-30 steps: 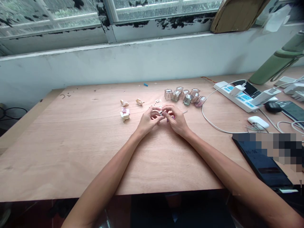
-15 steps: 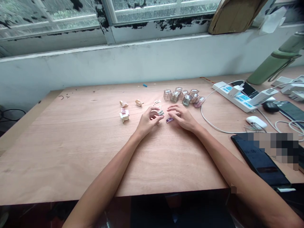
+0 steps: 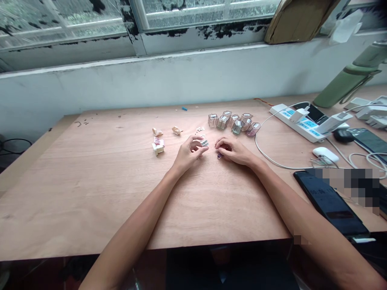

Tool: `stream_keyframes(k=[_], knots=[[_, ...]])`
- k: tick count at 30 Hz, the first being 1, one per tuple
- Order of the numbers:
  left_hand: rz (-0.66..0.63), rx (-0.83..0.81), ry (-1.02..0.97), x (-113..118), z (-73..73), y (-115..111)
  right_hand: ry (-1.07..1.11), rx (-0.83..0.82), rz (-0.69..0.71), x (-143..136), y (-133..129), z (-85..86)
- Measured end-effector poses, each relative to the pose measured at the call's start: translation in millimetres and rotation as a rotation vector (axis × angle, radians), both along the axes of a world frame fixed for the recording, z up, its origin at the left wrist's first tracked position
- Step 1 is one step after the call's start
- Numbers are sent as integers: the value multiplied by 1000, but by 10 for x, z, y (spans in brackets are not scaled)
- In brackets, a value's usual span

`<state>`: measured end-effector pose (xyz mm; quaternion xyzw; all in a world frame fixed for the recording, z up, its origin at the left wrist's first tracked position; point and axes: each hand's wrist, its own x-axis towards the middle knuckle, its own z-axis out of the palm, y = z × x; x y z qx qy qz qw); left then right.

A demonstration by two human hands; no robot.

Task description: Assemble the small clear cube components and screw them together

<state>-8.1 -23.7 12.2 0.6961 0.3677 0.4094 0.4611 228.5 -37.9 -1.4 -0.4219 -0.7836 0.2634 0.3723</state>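
My left hand (image 3: pixel 191 152) is curled above the table, its thumb and fingers closed around a small pale piece with dark stripes (image 3: pixel 204 143). To its right, my right hand (image 3: pixel 232 150) rests on the wood with bent fingers around a small purple object (image 3: pixel 219 155). Only one end of that object shows; the palm hides the rest. Just beyond my left hand lie small cream pieces (image 3: pixel 200 129). Left of it sit a cream block with a pinkish part (image 3: pixel 158 149) and a cream piece with a hole (image 3: pixel 177 130).
Several clear hexagonal containers (image 3: pixel 223 122) cluster behind my right hand. A white cable (image 3: pixel 266 159) curves from the power strip (image 3: pixel 299 123). Further right are an earbud case (image 3: pixel 325 155), a phone (image 3: pixel 331 203) and a green bottle (image 3: pixel 344 82). A blue bit (image 3: pixel 184 108) lies near the wall.
My right hand's fingers have drawn in and moved slightly right, covering more of the purple object. My left hand has hardly moved.
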Motion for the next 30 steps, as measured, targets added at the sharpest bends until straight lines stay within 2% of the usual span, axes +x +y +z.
stream_keyframes(k=[11,19,30], knots=[[-6,-7,-4,-1,-3,6,33,-77,17,72,27,13],[-13,-1,3,-3,-14,11,-90,-99,87,134,-5,94],[-15,-11,-10,3,-12,11,-14,-82,68,108,2,78]])
